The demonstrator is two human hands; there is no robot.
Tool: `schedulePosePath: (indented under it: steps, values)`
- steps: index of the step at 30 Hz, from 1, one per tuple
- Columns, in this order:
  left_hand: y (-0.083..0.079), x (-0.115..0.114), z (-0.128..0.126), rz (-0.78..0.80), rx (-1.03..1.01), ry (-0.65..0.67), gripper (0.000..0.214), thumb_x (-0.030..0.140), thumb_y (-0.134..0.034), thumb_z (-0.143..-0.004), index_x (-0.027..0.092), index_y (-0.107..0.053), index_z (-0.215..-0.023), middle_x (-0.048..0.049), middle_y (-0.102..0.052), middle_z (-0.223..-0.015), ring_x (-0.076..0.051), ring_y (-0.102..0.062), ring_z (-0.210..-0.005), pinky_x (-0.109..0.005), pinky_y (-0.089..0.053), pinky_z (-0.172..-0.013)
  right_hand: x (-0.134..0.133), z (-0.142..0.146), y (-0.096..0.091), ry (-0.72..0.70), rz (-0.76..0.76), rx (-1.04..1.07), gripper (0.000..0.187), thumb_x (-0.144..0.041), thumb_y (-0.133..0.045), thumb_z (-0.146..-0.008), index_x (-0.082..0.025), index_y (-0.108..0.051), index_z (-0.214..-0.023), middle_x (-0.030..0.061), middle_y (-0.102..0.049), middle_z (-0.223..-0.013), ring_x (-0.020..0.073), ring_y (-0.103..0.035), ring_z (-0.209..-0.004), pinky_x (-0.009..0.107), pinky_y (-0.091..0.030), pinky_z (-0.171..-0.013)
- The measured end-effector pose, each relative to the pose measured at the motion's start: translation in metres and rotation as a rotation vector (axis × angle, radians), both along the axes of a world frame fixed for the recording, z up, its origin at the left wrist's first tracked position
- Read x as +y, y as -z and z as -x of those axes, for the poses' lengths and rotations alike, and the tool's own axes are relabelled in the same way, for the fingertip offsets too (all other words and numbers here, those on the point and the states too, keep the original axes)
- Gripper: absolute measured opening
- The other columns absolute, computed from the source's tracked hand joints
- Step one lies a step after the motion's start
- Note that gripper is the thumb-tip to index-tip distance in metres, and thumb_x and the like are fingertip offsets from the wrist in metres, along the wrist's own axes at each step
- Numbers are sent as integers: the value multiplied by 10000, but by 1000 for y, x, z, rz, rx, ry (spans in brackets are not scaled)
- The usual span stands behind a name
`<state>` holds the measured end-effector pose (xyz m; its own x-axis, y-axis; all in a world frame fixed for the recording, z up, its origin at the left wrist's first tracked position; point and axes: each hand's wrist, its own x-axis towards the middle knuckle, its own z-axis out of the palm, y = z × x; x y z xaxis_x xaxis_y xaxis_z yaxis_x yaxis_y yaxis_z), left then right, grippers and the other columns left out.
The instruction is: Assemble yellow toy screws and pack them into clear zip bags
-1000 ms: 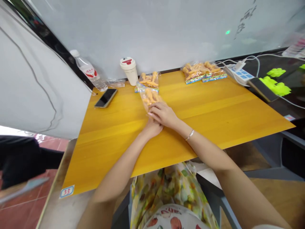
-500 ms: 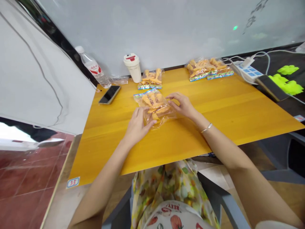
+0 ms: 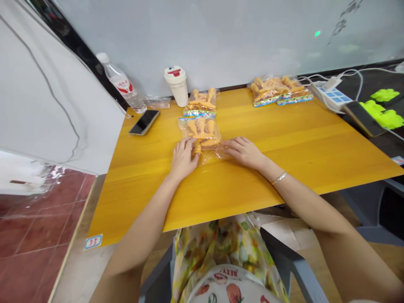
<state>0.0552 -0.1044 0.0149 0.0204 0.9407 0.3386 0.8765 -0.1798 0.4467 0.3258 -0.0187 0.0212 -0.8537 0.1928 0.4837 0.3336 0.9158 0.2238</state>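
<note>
A clear zip bag of orange plastic pieces (image 3: 202, 128) lies flat on the table, its colourful printed strip at the far side. My left hand (image 3: 184, 159) rests at the bag's near left corner, fingers stretched forward over its edge and thumb apart, beside one orange piece under the film. At the right edge, my right hand (image 3: 244, 151) lies low on the table with fingers extended, their tips touching the loose film. Just behind is a second bag of orange pieces (image 3: 202, 101), its strip close to the first bag's.
A white lidded cup (image 3: 176, 86), a water bottle (image 3: 123, 86) and a phone (image 3: 144, 122) stand or lie at the back left. More bagged orange pieces (image 3: 268, 89) sit along the board at the back right, near a power strip (image 3: 333, 97) with white cables.
The bag between my hands has been turned straighter and lies closer to the bag behind it. My right hand has come down lower onto the table, and my left thumb has drawn in.
</note>
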Motion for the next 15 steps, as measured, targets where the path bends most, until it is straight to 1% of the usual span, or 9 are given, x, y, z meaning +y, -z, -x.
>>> schedulePosePath:
  steps: [3,6,8,11,13,15]
  values:
    - [3,2,8,-16,-2,-42,427,255,-564,-870,226,-553,-1297,-131,-533,-1379,-330,-497,-1257,-531,-427,-1071,-2,-2,-1,38,47,-26,236,-204,-538,-962,-229,-677,-1151,107,-671,-1240,250,-540,-1051,386,-423,-840]
    - [6,4,12,-27,-12,-32,344,266,-576,-867,237,-603,-1209,-119,-523,-1374,-325,-484,-1259,-524,-423,-1072,-2,0,-1,81,57,-56,378,-162,-580,-913,-271,-636,-1270,104,-619,-1350,268,-535,-1113,404,-424,-882]
    - [7,5,11,-30,-16,-22,319,276,-587,-865,234,-611,-1180,-121,-520,-1363,-322,-478,-1263,-517,-419,-1073,-1,6,0,117,44,-61,408,-148,-569,-927,-298,-619,-1303,97,-597,-1388,268,-528,-1154,407,-427,-901]
    - [6,5,10,-31,-25,-12,291,299,-604,-864,225,-607,-1145,-125,-518,-1355,-317,-473,-1263,-507,-412,-1079,1,14,3,144,24,-8,325,-154,-543,-960,-298,-664,-1226,94,-609,-1371,263,-528,-1176,407,-443,-906]
    - [5,5,9,-27,-32,-15,251,313,-615,-862,223,-601,-1096,-122,-518,-1365,-312,-473,-1264,-499,-407,-1085,1,18,5,109,43,32,275,-143,-542,-959,-284,-696,-1137,88,-617,-1358,258,-533,-1178,410,-460,-912]
    - [4,5,9,-28,-31,-33,184,309,-611,-864,224,-592,-1027,-111,-526,-1380,-307,-472,-1273,-492,-400,-1088,-1,19,5,46,84,40,241,-137,-542,-953,-267,-708,-1070,85,-614,-1364,256,-538,-1190,419,-483,-925]
